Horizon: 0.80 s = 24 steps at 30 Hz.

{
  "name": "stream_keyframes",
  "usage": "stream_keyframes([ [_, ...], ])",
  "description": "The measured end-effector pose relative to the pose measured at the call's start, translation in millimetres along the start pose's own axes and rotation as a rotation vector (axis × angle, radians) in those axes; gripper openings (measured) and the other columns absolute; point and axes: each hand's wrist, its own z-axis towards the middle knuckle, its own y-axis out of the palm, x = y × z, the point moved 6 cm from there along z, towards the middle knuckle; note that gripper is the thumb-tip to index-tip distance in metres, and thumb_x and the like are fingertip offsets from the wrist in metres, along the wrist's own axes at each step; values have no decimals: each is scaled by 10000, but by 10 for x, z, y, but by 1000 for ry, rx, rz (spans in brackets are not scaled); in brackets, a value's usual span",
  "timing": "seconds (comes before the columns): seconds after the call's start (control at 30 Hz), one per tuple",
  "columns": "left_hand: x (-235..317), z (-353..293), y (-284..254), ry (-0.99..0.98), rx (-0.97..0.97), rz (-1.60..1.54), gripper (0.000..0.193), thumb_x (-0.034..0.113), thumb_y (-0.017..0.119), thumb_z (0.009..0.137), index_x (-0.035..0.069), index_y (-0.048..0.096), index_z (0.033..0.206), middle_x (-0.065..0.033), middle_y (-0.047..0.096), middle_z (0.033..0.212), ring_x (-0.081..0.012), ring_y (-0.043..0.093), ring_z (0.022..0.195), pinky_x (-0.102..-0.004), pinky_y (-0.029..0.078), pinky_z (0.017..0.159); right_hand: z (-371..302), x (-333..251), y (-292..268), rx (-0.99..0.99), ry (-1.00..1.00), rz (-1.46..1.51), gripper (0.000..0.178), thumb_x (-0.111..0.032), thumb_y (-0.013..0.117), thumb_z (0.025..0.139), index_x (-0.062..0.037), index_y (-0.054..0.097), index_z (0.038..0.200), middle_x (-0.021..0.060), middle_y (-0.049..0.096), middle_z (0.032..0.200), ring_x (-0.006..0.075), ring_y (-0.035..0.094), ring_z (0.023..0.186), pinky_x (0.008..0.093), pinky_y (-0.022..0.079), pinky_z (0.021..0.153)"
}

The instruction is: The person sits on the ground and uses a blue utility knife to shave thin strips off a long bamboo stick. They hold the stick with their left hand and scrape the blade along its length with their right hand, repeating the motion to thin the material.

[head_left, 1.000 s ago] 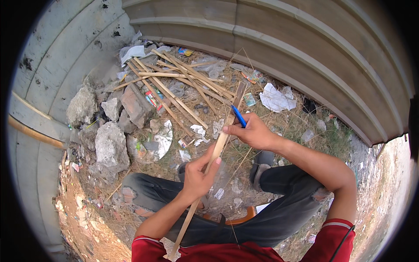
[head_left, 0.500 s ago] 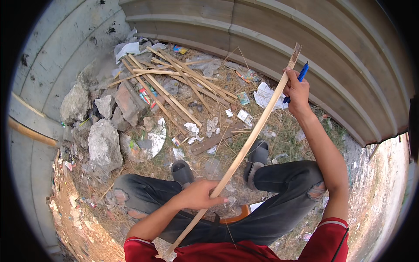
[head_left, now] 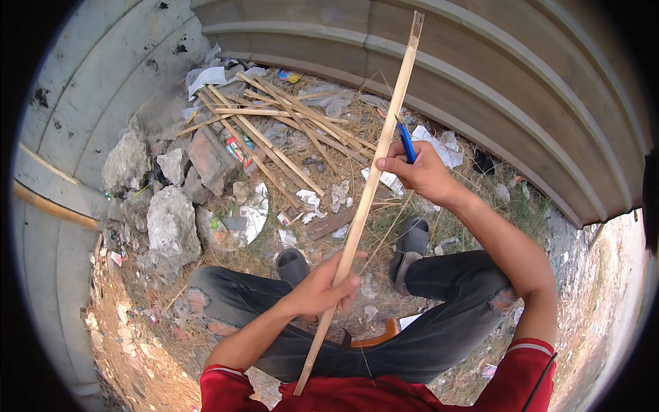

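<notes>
A long pale wooden strip (head_left: 364,199) slants across the view, its dark, rough end high against the metal wall and its lower end close to my red shirt. My left hand (head_left: 324,285) is wrapped loosely round its lower part, thumb on the near side. Farther up, my right hand (head_left: 422,170) holds a blue utility knife (head_left: 406,143) with the tip pointing up beside the strip. The thumb and fingers of that hand also touch the strip. Part of the knife's handle is hidden in the palm.
More pale strips (head_left: 274,117) lie crossed in a loose pile on the littered ground. Left of them are grey rocks (head_left: 171,223). Corrugated metal walls (head_left: 494,89) close off the back and left. An orange seat edge (head_left: 377,335) shows between my legs.
My right hand has slid down the strip, away from its far end, toward my left hand. The strip stands steeper, its upper end farther left and higher. The knife now lies beside it.
</notes>
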Motion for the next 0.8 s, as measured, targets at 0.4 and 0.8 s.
stream_keyframes([
  [0.4, -159, -102, -64, -64, 86, 149, 461, 253, 652, 1015, 17, 458, 1360, -93, 664, 882, -132, 675, 662, -300, 544, 571, 37, -13, -1257, 709, -232, 217, 184, -202, 720, 953, -27, 664, 932, -76, 394, 561, 48, 334, 423, 259, 236, 427],
  [0.8, -119, -67, -147, 88, 187, 157, 381, 197, 624, 1028, -23, 530, 1324, -75, 677, 901, -112, 658, 702, -287, 534, 656, -322, -371, -1355, 677, -343, 244, 297, -271, 676, 983, 11, 657, 1073, -82, 356, 586, 34, 321, 461, 244, 235, 426],
])
